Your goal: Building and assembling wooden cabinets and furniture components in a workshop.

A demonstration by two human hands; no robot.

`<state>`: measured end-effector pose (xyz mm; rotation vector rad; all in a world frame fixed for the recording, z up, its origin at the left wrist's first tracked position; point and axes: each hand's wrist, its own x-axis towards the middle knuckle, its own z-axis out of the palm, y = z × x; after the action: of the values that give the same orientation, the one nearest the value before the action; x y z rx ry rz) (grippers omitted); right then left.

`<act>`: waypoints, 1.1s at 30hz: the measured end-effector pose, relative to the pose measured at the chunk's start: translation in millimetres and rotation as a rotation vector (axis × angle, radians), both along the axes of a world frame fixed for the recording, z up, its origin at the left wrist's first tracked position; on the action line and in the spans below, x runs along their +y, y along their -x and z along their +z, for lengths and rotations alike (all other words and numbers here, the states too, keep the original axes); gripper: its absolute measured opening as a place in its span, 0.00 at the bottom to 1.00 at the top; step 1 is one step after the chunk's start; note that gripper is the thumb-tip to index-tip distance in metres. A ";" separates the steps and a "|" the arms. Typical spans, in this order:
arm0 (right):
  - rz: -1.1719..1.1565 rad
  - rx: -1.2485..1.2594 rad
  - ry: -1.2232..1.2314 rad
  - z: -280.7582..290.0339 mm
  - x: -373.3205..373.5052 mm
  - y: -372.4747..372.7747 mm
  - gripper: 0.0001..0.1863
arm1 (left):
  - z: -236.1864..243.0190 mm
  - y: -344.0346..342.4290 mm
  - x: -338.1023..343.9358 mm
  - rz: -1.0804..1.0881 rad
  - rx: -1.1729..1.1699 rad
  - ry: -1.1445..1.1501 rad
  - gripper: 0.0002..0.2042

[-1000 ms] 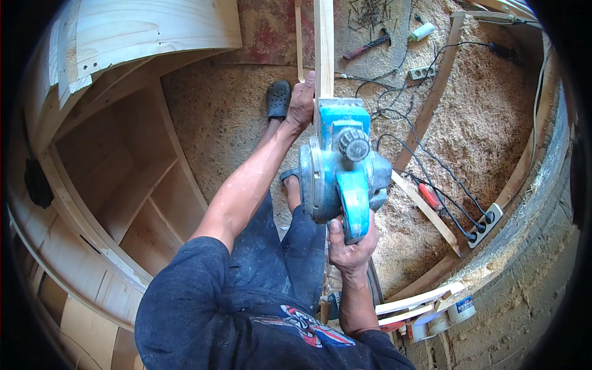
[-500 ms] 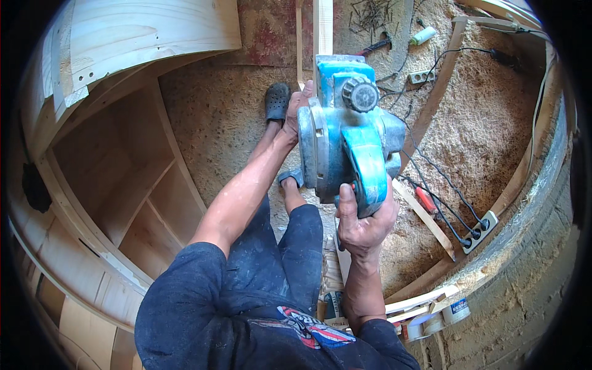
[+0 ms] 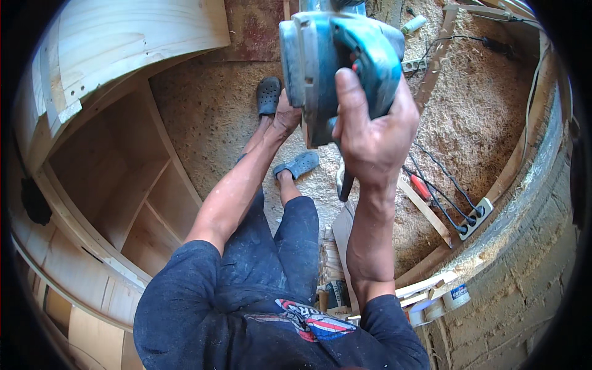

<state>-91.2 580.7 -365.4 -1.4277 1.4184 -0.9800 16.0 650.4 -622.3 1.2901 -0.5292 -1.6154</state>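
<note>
My right hand (image 3: pixel 370 132) grips the rear handle of a blue electric planer (image 3: pixel 327 61), raised close to the camera at the top centre. Behind the tool my left hand (image 3: pixel 285 117) reaches forward beside the planer's left side; a narrow wooden strip runs there, mostly hidden by the tool, and I cannot tell whether the hand holds it. The planer's black cord (image 3: pixel 345 182) hangs down below my right hand. My feet in dark clogs (image 3: pixel 269 95) stand on a floor covered in sawdust (image 3: pixel 209 117).
A curved wooden cabinet frame (image 3: pixel 117 185) fills the left side. On the right lie a white power strip (image 3: pixel 475 219) with black cables, a red-handled tool (image 3: pixel 420 185), loose wooden slats (image 3: pixel 425 213) and small white tubs (image 3: pixel 456 295) by a rough wall.
The right hand has lifted the planer up and toward the camera, off the wooden strip; it now looms much larger. The left hand stays forward near the strip.
</note>
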 end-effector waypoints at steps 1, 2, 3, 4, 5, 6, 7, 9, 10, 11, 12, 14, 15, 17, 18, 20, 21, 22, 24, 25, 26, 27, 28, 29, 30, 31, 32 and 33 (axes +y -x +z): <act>-0.023 -0.051 -0.029 2.7 -8.8 1.1 0.14 | 4.3 -3.3 -2.5 -0.008 -0.051 0.020 0.34; -0.058 -0.091 -0.069 9.3 -14.4 5.0 0.14 | 11.0 -7.7 -5.1 -0.034 -0.218 0.122 0.34; -0.104 -0.121 -0.122 18.8 -17.6 11.5 0.14 | 19.3 -13.0 -9.5 -0.034 -0.201 0.101 0.35; -0.135 -0.144 -0.189 33.3 -14.7 19.9 0.14 | 29.8 -19.0 -14.7 -0.046 -0.193 0.112 0.35; -0.186 -0.159 -0.208 43.4 -13.0 26.7 0.13 | 43.8 -29.4 -18.5 -0.104 0.066 -0.103 0.36; -0.230 -0.146 -0.246 57.5 -9.8 37.8 0.12 | 57.1 -34.7 -29.7 -0.072 0.178 -0.042 0.38; -0.267 -0.125 -0.262 71.0 -5.7 52.8 0.12 | 71.1 -38.5 -40.8 0.006 0.252 0.016 0.36; -0.312 -0.068 -0.260 99.0 9.0 85.0 0.12 | 98.5 -51.6 -67.6 0.097 0.360 0.028 0.27; -0.382 -0.107 -0.298 115.3 19.7 103.8 0.13 | 106.4 -58.1 -92.5 0.174 0.556 -0.096 0.23; -0.457 -0.164 -0.336 129.5 29.4 122.4 0.13 | 111.9 -62.1 -113.0 0.157 0.406 -0.108 0.24; -0.519 -0.148 -0.334 143.8 37.8 145.4 0.14 | 116.4 -66.2 -128.2 0.074 0.419 -0.128 0.26; -0.685 -0.212 -0.333 173.9 65.5 173.1 0.14 | 117.5 -68.2 -150.8 -0.049 -0.028 -0.292 0.26; -0.781 -0.271 -0.312 192.6 77.7 187.5 0.16 | 116.5 -67.8 -157.1 -0.010 0.001 -0.285 0.27; -0.949 -0.265 -0.225 229.7 101.1 218.0 0.19 | 122.4 -71.2 -154.1 0.002 -0.032 -0.313 0.26; -1.019 -0.239 -0.171 245.8 111.4 231.0 0.19 | 130.5 -74.3 -152.0 0.051 -0.155 -0.323 0.27; -1.155 -0.203 -0.085 266.8 127.8 283.6 0.21 | 157.5 -74.7 -139.5 0.115 -0.127 -0.151 0.28; -1.182 -0.198 -0.039 272.6 139.6 307.1 0.21 | 177.0 -81.6 -132.7 0.081 -0.166 -0.146 0.29; -1.204 -0.211 -0.019 273.8 144.2 335.8 0.18 | 198.6 -84.8 -125.5 0.075 -0.162 -0.166 0.30; -1.211 -0.152 0.055 255.1 147.1 408.9 0.12 | 240.2 -77.6 -116.1 0.036 -0.214 -0.133 0.31; -1.199 -0.072 0.079 240.2 147.6 446.6 0.11 | 260.1 -73.2 -106.0 0.034 -0.244 -0.118 0.31; -1.264 -0.048 0.088 220.7 143.5 482.0 0.12 | 277.4 -67.0 -99.7 0.019 -0.268 -0.124 0.31; -1.328 -0.013 0.065 201.7 149.3 509.3 0.13 | 294.2 -61.6 -92.2 0.004 -0.268 -0.103 0.31; -1.367 0.020 0.057 185.6 149.4 538.8 0.13 | 312.5 -58.3 -85.4 0.012 -0.266 -0.094 0.31; -1.413 0.062 0.027 171.2 140.6 570.7 0.14 | 331.2 -58.5 -78.0 -0.041 -0.266 -0.070 0.30; -1.424 -0.074 0.164 153.7 134.2 591.8 0.19 | 348.7 -55.7 -74.7 -0.056 -0.262 -0.043 0.29; -1.398 -0.128 0.105 144.4 134.0 612.9 0.21 | 368.0 -55.6 -67.3 -0.046 -0.274 -0.055 0.28; -1.439 -0.083 0.075 134.9 131.8 629.0 0.21 | 387.1 -54.8 -58.2 -0.082 -0.269 0.039 0.24; -1.479 -0.135 0.113 126.0 128.4 637.3 0.21 | 409.9 -60.4 -54.4 -0.199 -0.401 0.046 0.20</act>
<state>-728.5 709.1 -239.4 -0.1099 2.2940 -1.9598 76.4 596.1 -212.4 1.5759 -0.9604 -1.4946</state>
